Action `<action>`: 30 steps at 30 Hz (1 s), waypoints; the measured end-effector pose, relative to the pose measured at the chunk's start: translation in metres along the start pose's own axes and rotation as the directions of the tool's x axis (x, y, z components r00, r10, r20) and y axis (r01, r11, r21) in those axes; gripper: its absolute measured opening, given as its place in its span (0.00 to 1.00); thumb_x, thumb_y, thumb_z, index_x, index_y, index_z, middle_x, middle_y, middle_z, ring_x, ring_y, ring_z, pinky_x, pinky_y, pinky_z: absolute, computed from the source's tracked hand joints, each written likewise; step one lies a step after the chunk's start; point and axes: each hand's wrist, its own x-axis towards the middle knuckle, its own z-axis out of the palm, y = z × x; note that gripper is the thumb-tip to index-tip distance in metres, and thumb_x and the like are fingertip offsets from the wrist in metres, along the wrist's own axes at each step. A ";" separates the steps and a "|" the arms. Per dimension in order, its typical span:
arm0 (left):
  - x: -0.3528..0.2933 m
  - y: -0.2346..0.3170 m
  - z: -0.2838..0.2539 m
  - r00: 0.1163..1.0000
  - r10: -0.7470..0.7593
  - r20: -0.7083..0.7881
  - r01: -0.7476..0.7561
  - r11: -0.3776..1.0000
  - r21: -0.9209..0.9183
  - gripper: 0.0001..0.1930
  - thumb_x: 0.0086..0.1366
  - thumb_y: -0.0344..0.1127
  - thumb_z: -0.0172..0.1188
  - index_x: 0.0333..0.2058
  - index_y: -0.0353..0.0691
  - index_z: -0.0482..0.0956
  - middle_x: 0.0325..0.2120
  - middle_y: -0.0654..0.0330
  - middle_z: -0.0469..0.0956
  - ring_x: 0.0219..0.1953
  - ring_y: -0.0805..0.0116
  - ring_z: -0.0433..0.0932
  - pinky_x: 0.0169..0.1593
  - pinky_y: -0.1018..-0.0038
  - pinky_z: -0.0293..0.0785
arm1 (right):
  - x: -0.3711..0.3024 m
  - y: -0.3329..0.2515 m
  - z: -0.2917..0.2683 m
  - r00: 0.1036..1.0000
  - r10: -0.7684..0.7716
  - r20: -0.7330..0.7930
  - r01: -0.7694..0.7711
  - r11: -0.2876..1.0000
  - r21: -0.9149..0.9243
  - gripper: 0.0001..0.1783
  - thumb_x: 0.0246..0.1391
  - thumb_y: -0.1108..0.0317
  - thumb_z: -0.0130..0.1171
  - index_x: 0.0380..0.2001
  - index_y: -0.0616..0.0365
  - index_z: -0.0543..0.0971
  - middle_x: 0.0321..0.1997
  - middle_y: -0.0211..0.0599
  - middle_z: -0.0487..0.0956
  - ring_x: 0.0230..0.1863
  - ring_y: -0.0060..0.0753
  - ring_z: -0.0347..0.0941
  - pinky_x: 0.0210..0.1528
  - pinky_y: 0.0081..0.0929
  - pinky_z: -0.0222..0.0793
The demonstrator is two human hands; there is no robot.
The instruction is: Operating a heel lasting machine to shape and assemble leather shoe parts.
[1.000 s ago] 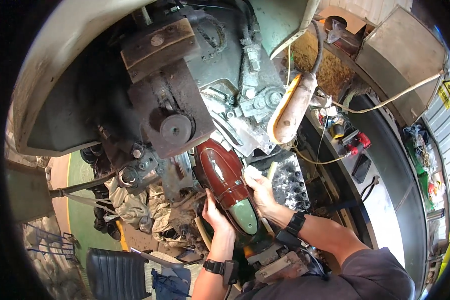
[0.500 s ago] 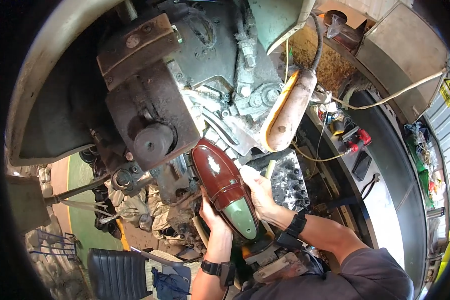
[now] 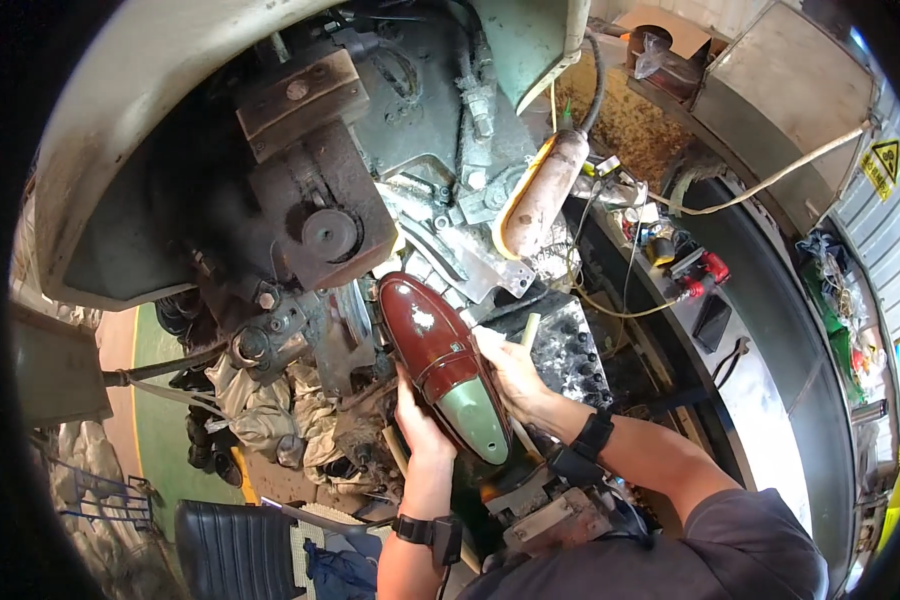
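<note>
Glossy dark-red leather covers the shoe [image 3: 432, 345], which sits sole-down on a pale green form [image 3: 475, 420] that shows at its heel end. The shoe lies between the two hands, its toe pointing up toward the machine [image 3: 310, 200]. The left hand [image 3: 418, 418] grips the shoe's near-left flank, fingers curled onto it from below. The right hand [image 3: 515, 375] is pressed against the right flank, fingers together and laid flat along the upper. Both hands are in contact with the shoe.

Against the view a second ago, the shoe and both hands hold the same grip; the toe now stands slightly nearer the dark steel block [image 3: 320, 215] of the machine, and the whole scene has shifted in the view.

The machine is heavy, greasy and dark, with a green cast housing [image 3: 515, 40] above. A worn orange-brown cylinder [image 3: 540, 195] hangs to the right of it. A dark perforated metal plate [image 3: 570, 350] lies just beside the right hand. Rags [image 3: 260, 410] are bundled at lower left. A black bench [image 3: 760, 330] with cables and red switches [image 3: 705, 268] runs along the right. The floor [image 3: 160, 420] at left is green.
</note>
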 end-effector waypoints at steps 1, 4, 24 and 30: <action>-0.001 0.000 0.000 0.995 0.025 0.093 -0.024 1.000 -0.014 0.25 0.77 0.56 0.50 0.58 0.42 0.77 0.52 0.57 0.82 0.51 0.58 0.81 0.57 0.59 0.78 | -0.001 -0.002 0.000 1.000 -0.012 0.011 0.013 1.000 -0.009 0.19 0.69 0.66 0.60 0.57 0.67 0.77 0.54 0.40 0.83 0.51 0.30 0.81 0.54 0.29 0.79; 0.002 -0.003 -0.004 0.998 -0.052 -0.020 0.050 0.993 -0.108 0.27 0.77 0.56 0.52 0.61 0.39 0.75 0.55 0.55 0.80 0.54 0.58 0.80 0.59 0.59 0.76 | -0.004 -0.002 0.006 0.999 -0.050 -0.020 0.051 0.998 0.028 0.15 0.68 0.66 0.61 0.49 0.68 0.82 0.47 0.38 0.85 0.45 0.28 0.83 0.47 0.26 0.81; -0.021 -0.020 -0.002 0.948 0.219 -0.233 -0.204 0.975 0.087 0.20 0.75 0.48 0.60 0.46 0.33 0.80 0.42 0.56 0.83 0.39 0.62 0.83 0.44 0.62 0.82 | -0.029 -0.002 0.003 0.994 -0.058 -0.095 0.051 0.996 -0.067 0.13 0.70 0.71 0.58 0.52 0.66 0.81 0.48 0.36 0.85 0.44 0.26 0.82 0.48 0.26 0.80; 0.002 -0.013 -0.012 0.958 0.145 -0.246 -0.142 0.989 0.033 0.20 0.74 0.47 0.61 0.49 0.32 0.80 0.43 0.55 0.84 0.39 0.60 0.84 0.44 0.62 0.84 | -0.026 -0.004 0.010 0.993 -0.017 -0.114 0.014 1.000 -0.028 0.14 0.71 0.70 0.57 0.53 0.66 0.80 0.48 0.38 0.85 0.45 0.28 0.82 0.48 0.27 0.81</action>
